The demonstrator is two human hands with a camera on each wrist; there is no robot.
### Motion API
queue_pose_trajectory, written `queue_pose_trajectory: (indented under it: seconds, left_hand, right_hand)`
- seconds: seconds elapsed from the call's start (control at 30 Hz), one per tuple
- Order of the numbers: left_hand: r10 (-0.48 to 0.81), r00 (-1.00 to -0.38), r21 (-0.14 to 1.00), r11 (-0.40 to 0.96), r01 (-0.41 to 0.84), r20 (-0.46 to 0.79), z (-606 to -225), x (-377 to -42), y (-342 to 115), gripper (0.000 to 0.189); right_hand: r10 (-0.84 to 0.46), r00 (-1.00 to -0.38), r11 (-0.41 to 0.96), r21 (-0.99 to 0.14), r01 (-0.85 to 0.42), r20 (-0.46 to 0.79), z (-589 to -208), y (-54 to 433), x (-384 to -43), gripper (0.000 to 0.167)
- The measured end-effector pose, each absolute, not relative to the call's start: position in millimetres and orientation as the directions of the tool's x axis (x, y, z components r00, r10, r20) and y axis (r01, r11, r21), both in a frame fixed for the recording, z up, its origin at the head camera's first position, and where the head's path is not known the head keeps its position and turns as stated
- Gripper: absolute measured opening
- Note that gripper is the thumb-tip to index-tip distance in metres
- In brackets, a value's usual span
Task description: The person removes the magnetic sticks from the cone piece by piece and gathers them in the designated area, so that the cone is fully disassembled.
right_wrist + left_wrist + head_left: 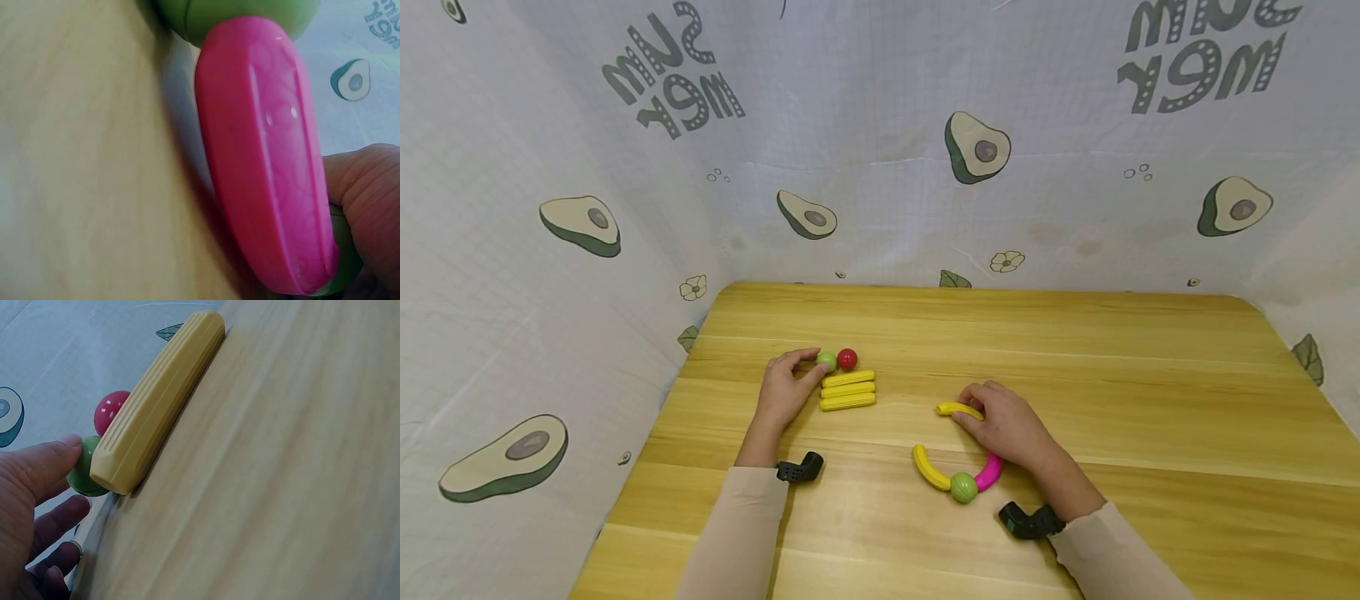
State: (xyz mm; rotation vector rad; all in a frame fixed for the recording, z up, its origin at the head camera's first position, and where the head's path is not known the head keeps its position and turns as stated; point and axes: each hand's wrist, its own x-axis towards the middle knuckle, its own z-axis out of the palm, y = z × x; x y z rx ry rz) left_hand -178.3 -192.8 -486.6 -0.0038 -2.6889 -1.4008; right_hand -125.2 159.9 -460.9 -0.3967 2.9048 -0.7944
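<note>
My left hand (786,387) pinches a green toy ball (827,360) between thumb and fingers. In the left wrist view the thumb overlaps the same green ball (85,469). Touching its right side is a red ball (847,359). My right hand (1011,423) pinches a yellow curved stick (952,409), whose right end the hand hides. Nearer the body, another yellow curved stick (929,468), a green ball (964,487) and a pink curved stick (989,473) join into an arc. In the right wrist view, a further green ball (349,250) shows between the pink stick (262,150) and the hand.
Three straight yellow sticks (847,390) lie side by side just below the left hand's balls. Everything rests on a wooden table (1075,350). A printed curtain (880,167) hangs behind its far edge and along the sides.
</note>
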Motion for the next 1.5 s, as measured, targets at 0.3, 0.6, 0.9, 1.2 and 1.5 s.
queue_pose_trajectory:
  seconds: [0.3,0.6,0.9,1.2,1.5]
  left_hand:
    - [-0.047,-0.995,0.820,0.570,0.049,0.093,-486.4,-178.0,-193.0,0.042]
    - [-0.041,-0.995,0.825,0.562,0.050,0.088,-486.9,-178.1,-192.7,0.040]
    - [-0.039,-0.996,0.838,0.544,0.051,0.086,-486.0,-178.7,-192.0,0.039]
    - [-0.070,-0.994,0.816,0.578,0.025,0.080,-486.5,-179.9,-190.2,0.039]
    - [-0.083,-0.994,0.832,0.554,0.013,0.071,-486.8,-180.6,-189.9,0.039]
  right_hand:
    - [-0.272,-0.962,0.831,-0.513,-0.215,-0.037,-460.3,159.6,-125.5,0.020]
    - [-0.268,-0.963,0.833,-0.511,-0.212,-0.039,-460.4,160.1,-125.8,0.019]
    - [-0.266,-0.963,0.837,-0.507,-0.206,-0.047,-461.5,160.7,-126.5,0.020]
    - [-0.269,-0.962,0.837,-0.505,-0.211,-0.043,-461.5,159.9,-126.4,0.021]
    - [-0.271,-0.962,0.834,-0.506,-0.221,-0.026,-461.5,158.5,-126.7,0.020]
